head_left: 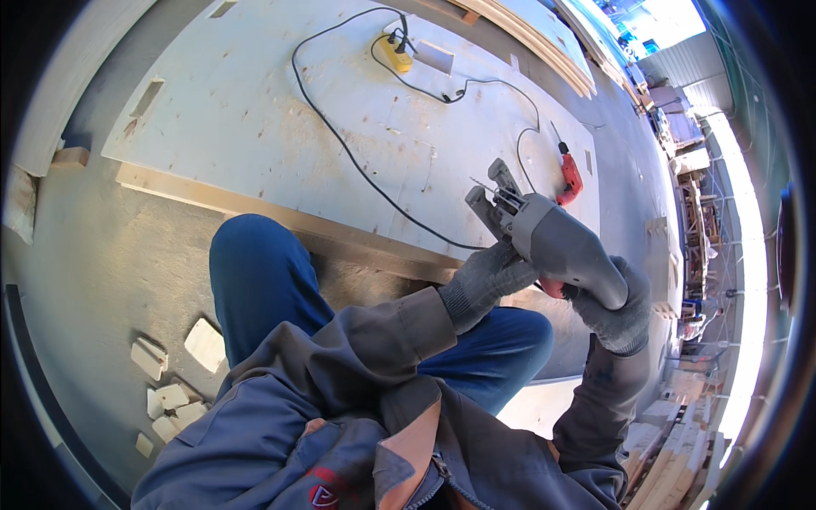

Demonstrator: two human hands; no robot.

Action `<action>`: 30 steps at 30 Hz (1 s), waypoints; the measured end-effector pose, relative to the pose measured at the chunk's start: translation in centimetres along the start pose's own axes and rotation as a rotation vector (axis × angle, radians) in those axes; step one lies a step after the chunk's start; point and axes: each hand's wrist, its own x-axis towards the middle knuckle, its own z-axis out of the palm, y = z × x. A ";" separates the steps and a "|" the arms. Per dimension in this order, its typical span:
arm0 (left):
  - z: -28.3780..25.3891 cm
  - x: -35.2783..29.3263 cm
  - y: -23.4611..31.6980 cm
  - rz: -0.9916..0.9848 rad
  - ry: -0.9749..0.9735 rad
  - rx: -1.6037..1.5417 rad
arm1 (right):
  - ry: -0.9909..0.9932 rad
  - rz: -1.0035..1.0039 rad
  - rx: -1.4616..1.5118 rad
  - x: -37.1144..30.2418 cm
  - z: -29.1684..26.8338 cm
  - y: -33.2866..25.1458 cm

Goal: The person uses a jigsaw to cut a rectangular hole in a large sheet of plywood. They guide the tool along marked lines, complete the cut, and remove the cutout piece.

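Head view: jigsaw [565, 242] held in the air, overlapping the near right part of the pale board [246, 161]; dull grey body, rounded at the rear, red patch on the underside, thin blade [482, 184] beside a grey base plate [507, 178] at the front. Right hand [625, 306], grey-gloved, fingers clamped round the jigsaw's rear. Left hand [486, 279], likewise gloved, touches the front underside; fingers partly hidden, cannot tell whether closed. Writing: red emblem [323, 495] on the jacket [229, 438]. Edges: red drill [572, 177] lies near the board's right edge, yellow power strip [395, 54] near the far edge. Black cable [330, 126] loops across the board's middle; pale surface extends beyond it to the left edge.
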 end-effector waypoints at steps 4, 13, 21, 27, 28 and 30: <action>2.6 -1.8 2.1 -0.107 0.002 -0.082 | 0.054 0.081 0.153 -3.8 -0.6 -0.6; 3.4 -6.3 4.2 -0.597 0.077 -0.639 | -0.060 0.109 0.099 -6.8 1.2 0.8; 0.7 -6.6 6.1 -0.710 0.213 -1.085 | -0.028 0.015 0.179 -7.0 2.2 -1.6; 0.3 -7.1 3.5 -0.700 0.112 -0.913 | 0.053 0.274 0.231 -6.3 3.7 -1.5; 0.5 -7.3 2.6 -0.721 0.111 -0.914 | 0.059 0.292 0.277 -5.9 4.0 -1.0; 1.3 -7.7 0.9 -0.760 0.121 -0.871 | 0.077 0.333 0.367 -5.3 4.8 0.4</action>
